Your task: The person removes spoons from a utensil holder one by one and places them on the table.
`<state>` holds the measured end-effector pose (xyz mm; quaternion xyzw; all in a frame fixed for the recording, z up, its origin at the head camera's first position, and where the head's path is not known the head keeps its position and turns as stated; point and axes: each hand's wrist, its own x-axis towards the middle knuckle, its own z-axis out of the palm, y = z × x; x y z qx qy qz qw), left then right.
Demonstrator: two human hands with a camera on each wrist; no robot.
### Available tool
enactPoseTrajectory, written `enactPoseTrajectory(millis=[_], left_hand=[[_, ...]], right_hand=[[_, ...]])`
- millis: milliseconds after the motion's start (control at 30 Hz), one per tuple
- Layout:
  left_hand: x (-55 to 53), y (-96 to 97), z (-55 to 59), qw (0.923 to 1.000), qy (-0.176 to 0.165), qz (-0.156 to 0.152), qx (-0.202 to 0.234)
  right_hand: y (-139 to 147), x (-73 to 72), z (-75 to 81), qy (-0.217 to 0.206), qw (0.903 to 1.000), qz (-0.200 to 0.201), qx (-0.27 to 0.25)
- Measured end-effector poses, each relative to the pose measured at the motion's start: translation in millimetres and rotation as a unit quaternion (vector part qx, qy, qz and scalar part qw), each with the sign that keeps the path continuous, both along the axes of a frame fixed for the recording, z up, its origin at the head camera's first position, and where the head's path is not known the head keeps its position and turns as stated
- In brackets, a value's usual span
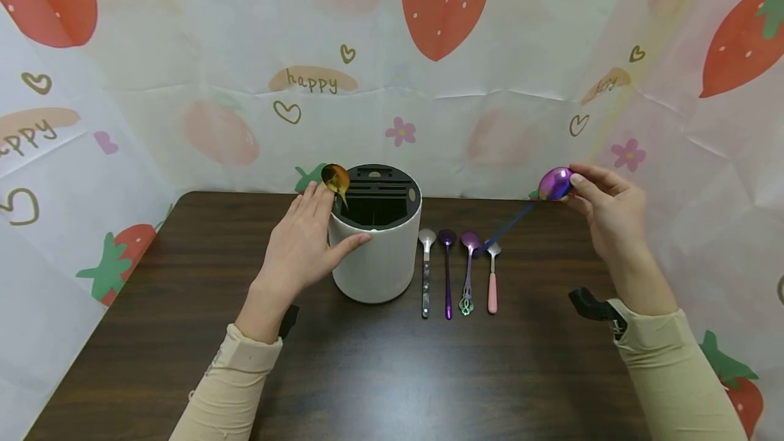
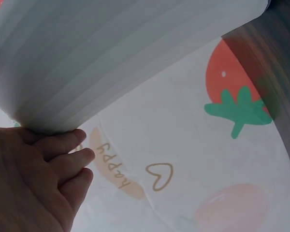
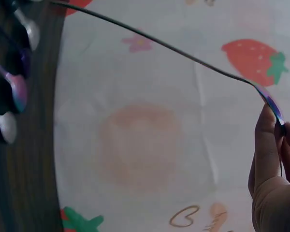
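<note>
A white ribbed utensil holder (image 1: 375, 257) with a black slotted top stands on the table. My left hand (image 1: 300, 240) rests against its left side, fingers fairly straight and thumb across the front near the rim; in the left wrist view the fingertips (image 2: 79, 154) show at the holder's edge. A gold spoon (image 1: 335, 177) stands in the holder, bowl up at the left rim. With thumb and fingers, my right hand (image 1: 612, 213) pinches an iridescent purple spoon (image 1: 554, 184) by its bowl. That spoon's long blue handle slants down leftward, overlapping the pink-handled spoon (image 1: 493, 284) in the head view.
Right of the holder, several utensils lie in a row: a dark-handled spoon (image 1: 425, 278), a dark purple spoon (image 1: 448, 278) and an ornate purple spoon (image 1: 469, 271). The dark wooden table (image 1: 392, 373) meets a strawberry-print cloth (image 1: 527, 39) behind and at the sides.
</note>
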<state>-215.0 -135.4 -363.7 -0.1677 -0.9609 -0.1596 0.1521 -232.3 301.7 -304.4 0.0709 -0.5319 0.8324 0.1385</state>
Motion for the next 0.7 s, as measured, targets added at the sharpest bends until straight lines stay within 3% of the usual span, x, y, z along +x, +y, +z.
enactPoseTrajectory(millis=[233, 367, 500, 700], left_hand=[[0.1, 0.1, -0.1, 1.0000, 0.000, 0.000, 0.001], [0.0, -0.1, -0.3, 1.0000, 0.000, 0.000, 0.001], [-0.1, -0.2, 0.0, 1.0000, -0.001, 0.001, 0.002], [0.1, -0.1, -0.2, 1.0000, -0.005, 0.001, 0.002]], right_hand=[[19, -14.5, -17.0, -0.067, 0.9947, 0.015, 0.077], [32, -24.0, -24.5, -0.117, 0.9824, 0.044, 0.139], [43, -36.2, -35.7, -0.159, 0.9682, 0.088, 0.172], [56, -51.2, -56.8, -0.205, 0.9508, 0.109, 0.205]])
